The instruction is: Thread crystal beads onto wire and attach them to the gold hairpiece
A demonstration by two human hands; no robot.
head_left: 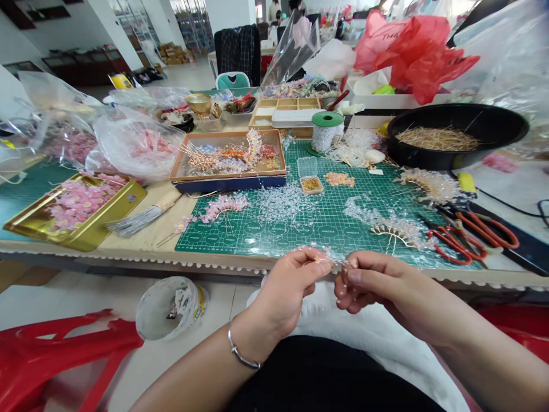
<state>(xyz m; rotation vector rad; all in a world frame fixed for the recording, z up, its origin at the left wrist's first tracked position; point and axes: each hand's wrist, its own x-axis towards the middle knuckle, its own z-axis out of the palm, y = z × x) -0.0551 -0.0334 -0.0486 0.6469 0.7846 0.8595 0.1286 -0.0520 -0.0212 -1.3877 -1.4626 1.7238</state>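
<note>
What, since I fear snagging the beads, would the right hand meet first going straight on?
Probably the clear beaded sprig in the left hand, just ahead of the right hand; depth unclear.

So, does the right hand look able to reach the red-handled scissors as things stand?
Probably yes: the right hand is near the scissors, flat green cutting mat between them, though its fingers pinch a beaded sprig.

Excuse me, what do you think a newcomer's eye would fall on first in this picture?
The red plastic bag at the top right stands out first, above a black basin of pale strands. Below, a green cutting mat glitters with clear beadwork, with red-handled scissors at its right edge. At the front, the left hand and right hand pinch a beaded sprig, while a gold tin of pink blossoms sits far left.
</note>
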